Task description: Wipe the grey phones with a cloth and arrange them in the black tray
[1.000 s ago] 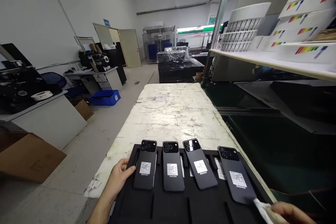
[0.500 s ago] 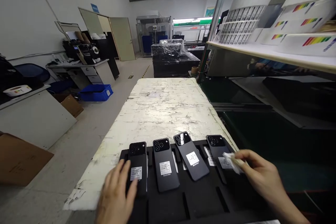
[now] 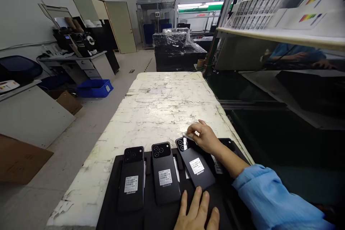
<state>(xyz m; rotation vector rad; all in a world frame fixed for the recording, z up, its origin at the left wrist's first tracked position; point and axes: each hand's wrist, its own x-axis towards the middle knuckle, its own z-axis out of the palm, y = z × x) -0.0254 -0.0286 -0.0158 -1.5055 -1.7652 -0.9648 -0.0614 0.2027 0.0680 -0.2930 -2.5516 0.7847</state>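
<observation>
Several dark phones lie back side up in a black foam tray (image 3: 107,201). My right hand (image 3: 205,136) pinches a white wipe (image 3: 185,134) at the top edge of the tilted third phone (image 3: 198,167), beside its camera block. My left hand (image 3: 195,212) lies with fingers spread, its fingertips at that phone's lower end. Left of them are the second phone (image 3: 167,176) and the first phone (image 3: 131,178), each with a white label. My right forearm mostly hides the fourth phone (image 3: 226,142).
The tray rests on a worn whitish tabletop (image 3: 164,104). On the right, a shelf (image 3: 264,35) with white reels overhangs a dark green conveyor belt (image 3: 269,143). A blue bin (image 3: 94,88) and a cardboard box (image 3: 21,158) stand on the floor at left. Another person's hands (image 3: 302,56) show beneath the shelf.
My right hand has moved left with the wipe, from the fourth phone to the top of the third. My left hand has shifted right, from the first phone to the third phone's lower end.
</observation>
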